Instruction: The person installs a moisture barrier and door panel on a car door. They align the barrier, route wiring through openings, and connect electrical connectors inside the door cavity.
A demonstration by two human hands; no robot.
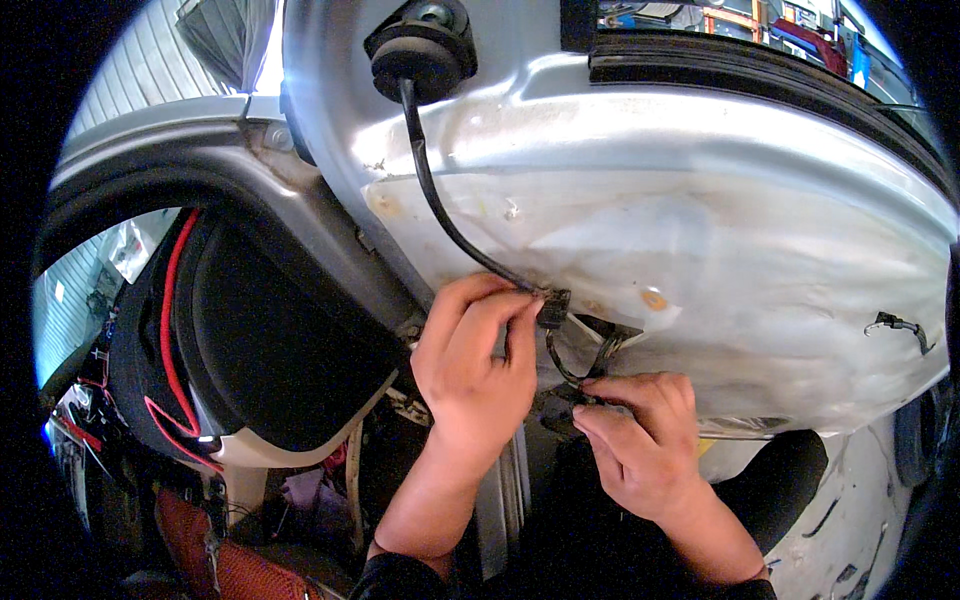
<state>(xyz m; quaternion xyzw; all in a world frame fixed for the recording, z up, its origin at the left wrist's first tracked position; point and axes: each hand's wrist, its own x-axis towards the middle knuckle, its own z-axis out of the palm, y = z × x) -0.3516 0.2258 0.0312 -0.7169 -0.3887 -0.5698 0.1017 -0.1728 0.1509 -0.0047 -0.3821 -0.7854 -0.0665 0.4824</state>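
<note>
My left hand (478, 365) pinches a small black wiring connector (554, 308) between thumb and fingertips. From it a black cable (440, 205) curves up to a round black rubber-based part (420, 50) on the silver car door. Below the connector, thin dark wires (565, 368) run down toward my right hand (645, 440). The right fingers are closed around a dark piece at the wires' lower end, mostly hidden by the fingers. Behind both hands, a whitish plastic sheet (760, 270) covers the door's inner face, and a wire bundle comes out through a gap in it.
A second small connector (890, 322) hangs from the sheet at the far right. On the left are the car's door opening and a dashboard end (290, 330) with a red cable (168, 300). My dark-clothed knee (795, 480) is under the door, above a pale floor (850, 520) with scattered debris.
</note>
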